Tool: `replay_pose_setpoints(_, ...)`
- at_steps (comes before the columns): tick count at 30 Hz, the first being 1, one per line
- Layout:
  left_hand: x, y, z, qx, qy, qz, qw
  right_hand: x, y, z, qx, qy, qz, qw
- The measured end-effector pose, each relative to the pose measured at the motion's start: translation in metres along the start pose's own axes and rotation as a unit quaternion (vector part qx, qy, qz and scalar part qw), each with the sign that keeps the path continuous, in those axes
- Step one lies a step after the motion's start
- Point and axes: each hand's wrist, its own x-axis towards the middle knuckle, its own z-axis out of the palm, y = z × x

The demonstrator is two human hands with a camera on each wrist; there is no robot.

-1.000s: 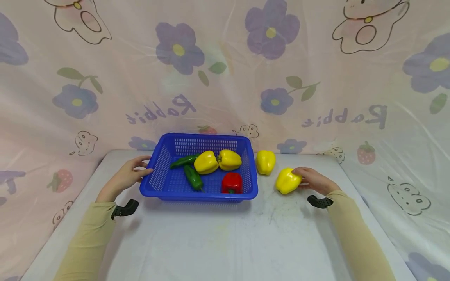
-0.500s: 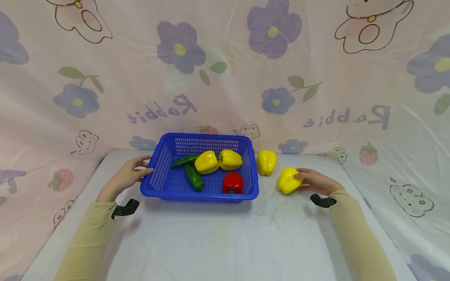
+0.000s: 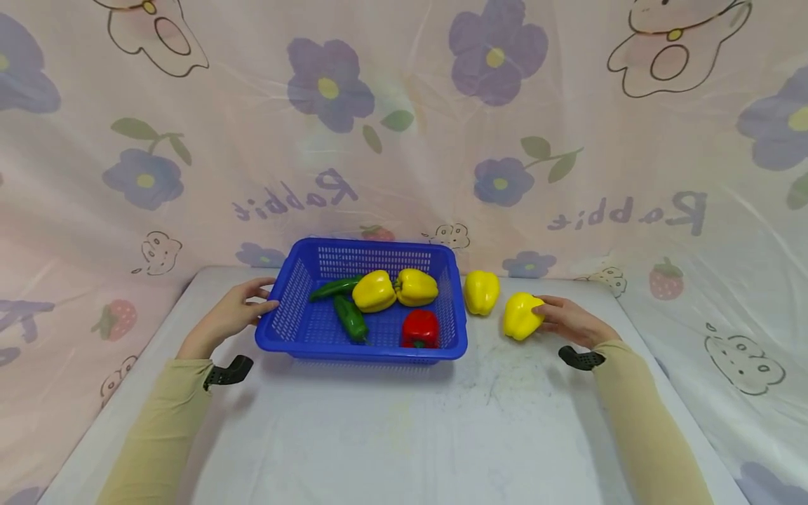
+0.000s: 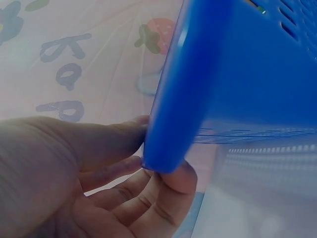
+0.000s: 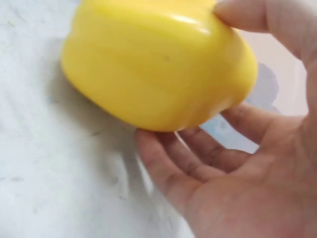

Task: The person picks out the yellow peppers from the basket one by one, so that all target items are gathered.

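At the left end of a blue plastic basket (image 3: 369, 353), my left hand (image 3: 230, 315) holds the rim. In the left wrist view the thumb lies against the rim's outer face and the fingers (image 4: 166, 203) curl beneath it. My right hand (image 3: 574, 321) grips a yellow bell pepper (image 3: 521, 317) to the right of the basket. Seen from the right wrist, the thumb presses on top of the pepper (image 5: 158, 64) and the fingertips support it from below. Inside the basket lie two yellow bell peppers (image 3: 374, 292), a red bell pepper (image 3: 420, 328) and two long green peppers (image 3: 351, 319).
Another yellow bell pepper (image 3: 482, 292) rests on the table between the basket and the held pepper. The white-covered table (image 3: 391, 435) extends toward the person. A printed cloth curtain (image 3: 404, 168) rises right behind the basket.
My right hand has shifted the yellow bell pepper slightly to the right and then a little upward in the head view. The left hand stays on the basket rim. The head view drifts slightly.
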Motion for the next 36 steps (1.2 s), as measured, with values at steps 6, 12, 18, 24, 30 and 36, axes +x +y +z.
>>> replay_pose_setpoints(6,0.0,0.001,0.0,-0.003,0.0,0.001,1.0,0.009,-0.002,0.0,0.0,0.025,-0.024,0.9994)
replay_pose_setpoints(12,0.0,0.003,0.001,-0.011,-0.002,0.001,0.9999,0.017,-0.004,0.001,0.022,0.051,-0.01,0.9984)
replay_pose_setpoints(18,0.001,0.001,0.001,-0.015,-0.001,-0.001,0.9999,0.025,-0.006,0.008,0.046,0.07,-0.024,0.9962)
replay_pose_setpoints(24,0.0,0.002,0.001,-0.019,-0.002,-0.001,0.9998,0.034,-0.007,0.012,0.063,0.082,-0.028,0.9942)
replay_pose_setpoints(30,0.001,0.0,0.001,-0.018,-0.003,0.0,0.9998,0.038,-0.01,0.014,0.073,0.087,-0.029,0.9932)
replay_pose_setpoints(36,0.0,-0.001,0.001,-0.016,-0.002,-0.002,0.9999,0.039,-0.011,0.016,0.079,0.098,-0.03,0.9915)
